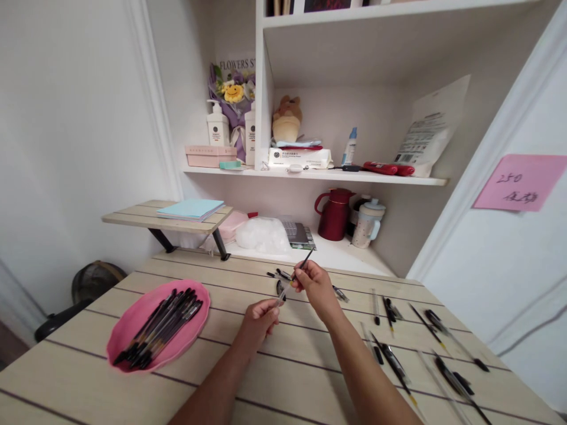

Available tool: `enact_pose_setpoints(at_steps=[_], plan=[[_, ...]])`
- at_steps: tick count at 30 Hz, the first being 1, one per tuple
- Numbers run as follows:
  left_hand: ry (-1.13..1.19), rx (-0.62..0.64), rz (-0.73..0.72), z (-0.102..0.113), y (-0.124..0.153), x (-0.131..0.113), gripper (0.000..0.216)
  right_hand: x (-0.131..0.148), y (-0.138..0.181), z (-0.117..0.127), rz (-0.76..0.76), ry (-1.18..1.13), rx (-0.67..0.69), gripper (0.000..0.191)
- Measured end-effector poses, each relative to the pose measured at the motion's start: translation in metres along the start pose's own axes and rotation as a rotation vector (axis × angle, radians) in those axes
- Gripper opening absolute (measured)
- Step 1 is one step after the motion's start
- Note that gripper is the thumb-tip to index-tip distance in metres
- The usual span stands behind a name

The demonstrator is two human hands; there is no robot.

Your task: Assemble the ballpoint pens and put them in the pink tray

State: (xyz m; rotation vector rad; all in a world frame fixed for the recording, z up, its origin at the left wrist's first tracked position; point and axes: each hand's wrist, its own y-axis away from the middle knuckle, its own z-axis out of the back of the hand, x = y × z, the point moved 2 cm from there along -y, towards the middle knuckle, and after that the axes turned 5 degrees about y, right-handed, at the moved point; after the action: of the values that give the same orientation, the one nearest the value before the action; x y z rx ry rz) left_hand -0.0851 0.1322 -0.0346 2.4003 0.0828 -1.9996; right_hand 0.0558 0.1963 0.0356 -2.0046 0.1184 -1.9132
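Observation:
Both my hands are raised over the middle of a pale wooden table [274, 378]. My right hand [315, 285] pinches a thin black pen refill [305, 261] that points up and away. My left hand [259, 319] is closed on a clear pen barrel [283, 293] whose open end meets the lower end of the refill. Small black pen parts [280, 275] lie on the table just beyond my hands. At the left a pink oval tray [128, 321] holds several black pens [160, 326].
To the right, loose refills, clear barrels and caps [394, 360] lie scattered on the table. A small wooden riser [146, 217] with a blue notebook stands at the back left. Shelves behind hold a red jug [334, 213], a cup, bottles and boxes. A pink note [519, 182] hangs on the right wall.

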Motion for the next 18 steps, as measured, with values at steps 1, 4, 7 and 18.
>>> enact_pose_setpoints(at_steps=[1, 4, 7, 18], plan=[[0.0, -0.005, -0.002, 0.001, 0.0, 0.0, 0.04, 0.001, 0.0, 0.0, 0.01, -0.01, 0.022, 0.023], [0.003, -0.02, -0.01, 0.002, -0.002, 0.001, 0.04, 0.005, 0.002, -0.001, 0.033, -0.04, 0.066, 0.019], [0.017, -0.036, -0.028, 0.002, -0.003, 0.001, 0.04, 0.007, 0.004, -0.005, 0.025, -0.035, 0.118, 0.017], [0.074, -0.024, -0.04, 0.002, -0.002, -0.001, 0.039, -0.003, 0.008, -0.014, -0.085, 0.025, 0.214, 0.027]])
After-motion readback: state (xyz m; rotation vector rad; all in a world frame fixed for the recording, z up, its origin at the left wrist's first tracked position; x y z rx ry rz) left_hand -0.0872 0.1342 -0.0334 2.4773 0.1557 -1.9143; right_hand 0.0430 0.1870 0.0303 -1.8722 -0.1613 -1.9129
